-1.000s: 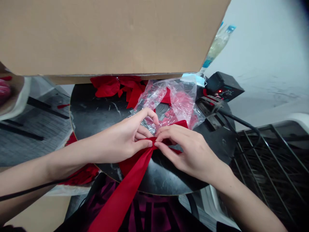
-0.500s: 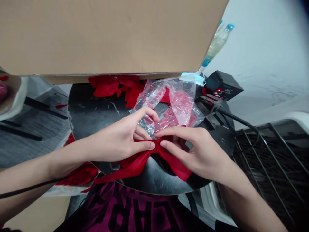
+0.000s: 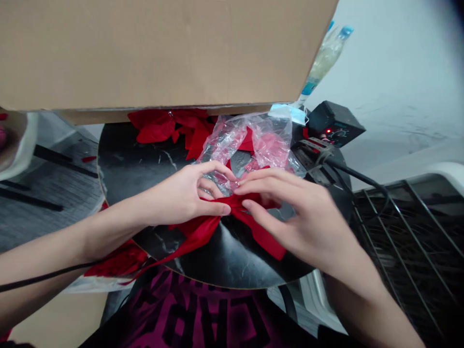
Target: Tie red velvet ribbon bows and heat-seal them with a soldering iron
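Note:
A red fabric bow [image 3: 197,237] is held low over the round black table [image 3: 126,169], its tails spreading to both sides. My left hand [image 3: 188,193] pinches the left of its gathered middle between thumb and fingers. At the right of the middle, my right hand [image 3: 297,212] has its thumb and fingers round the cloth, with the thumb a little apart from the fingers. Behind the hands lies a clear plastic bag [image 3: 271,140] with red pieces in it. More red fabric bows [image 3: 155,126] lie at the table's back.
A large cardboard box [image 3: 163,53] rises behind the table. At the back right are a black control box [image 3: 335,123] with a red light, a blue mask [image 3: 288,114] and a plastic bottle [image 3: 326,58]. A wire rack [image 3: 409,232] stands at the right.
Both hands and the bow have shifted slightly up in the view. The fingers of my right hand have lifted and loosened a little, widening the space to its thumb.

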### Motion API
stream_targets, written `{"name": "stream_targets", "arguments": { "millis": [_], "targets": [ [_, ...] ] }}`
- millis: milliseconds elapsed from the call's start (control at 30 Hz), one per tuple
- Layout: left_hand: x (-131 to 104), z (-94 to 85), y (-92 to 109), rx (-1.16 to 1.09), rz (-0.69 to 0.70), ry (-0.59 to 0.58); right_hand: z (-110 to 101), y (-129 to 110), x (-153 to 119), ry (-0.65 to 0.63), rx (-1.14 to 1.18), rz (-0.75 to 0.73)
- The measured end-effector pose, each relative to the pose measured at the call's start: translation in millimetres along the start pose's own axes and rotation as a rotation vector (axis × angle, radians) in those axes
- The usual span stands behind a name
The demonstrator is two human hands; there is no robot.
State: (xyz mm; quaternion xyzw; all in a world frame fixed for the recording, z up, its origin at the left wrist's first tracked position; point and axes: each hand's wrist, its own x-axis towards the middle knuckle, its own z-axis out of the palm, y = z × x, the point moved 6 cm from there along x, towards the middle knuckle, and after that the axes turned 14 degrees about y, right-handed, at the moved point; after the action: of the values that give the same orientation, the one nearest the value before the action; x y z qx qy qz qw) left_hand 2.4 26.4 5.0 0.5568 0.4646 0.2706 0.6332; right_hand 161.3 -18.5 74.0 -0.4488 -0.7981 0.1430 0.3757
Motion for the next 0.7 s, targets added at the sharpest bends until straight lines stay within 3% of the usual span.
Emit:
{"name": "stream_targets", "arguments": {
  "millis": [67,167,400,467,567,600,633,700],
  "targets": [
    [1,-4.7,0,-0.028,-0.005,0.075,-8,-6,-9,0.101,-0.141,-0.054],
    [0,-7.5,1,-0.095,0.013,0.154,3,-8,-26,0.088,-0.301,-0.131],
    [-7,-7.0,5,-0.12,-0.003,0.205,22,-5,-30,0.16,-0.345,-0.131],
    [-9,-5.9,3,-0.191,-0.078,0.208,18,-7,-26,0.139,-0.375,-0.262],
    [-12,-3.0,-4,-0.315,-0.204,0.215,12,-11,-26,0.122,-0.432,-0.586],
    [-12,-3.3,-5,-0.332,-0.207,0.233,10,-10,-26,0.133,-0.429,-0.618],
    [-11,-5.2,-5,-0.329,-0.173,0.267,7,-7,-24,0.161,-0.406,-0.578],
    [-10,-12.3,0,-0.267,-0.025,0.376,3,1,-19,0.251,-0.31,-0.324]
  ]
}}
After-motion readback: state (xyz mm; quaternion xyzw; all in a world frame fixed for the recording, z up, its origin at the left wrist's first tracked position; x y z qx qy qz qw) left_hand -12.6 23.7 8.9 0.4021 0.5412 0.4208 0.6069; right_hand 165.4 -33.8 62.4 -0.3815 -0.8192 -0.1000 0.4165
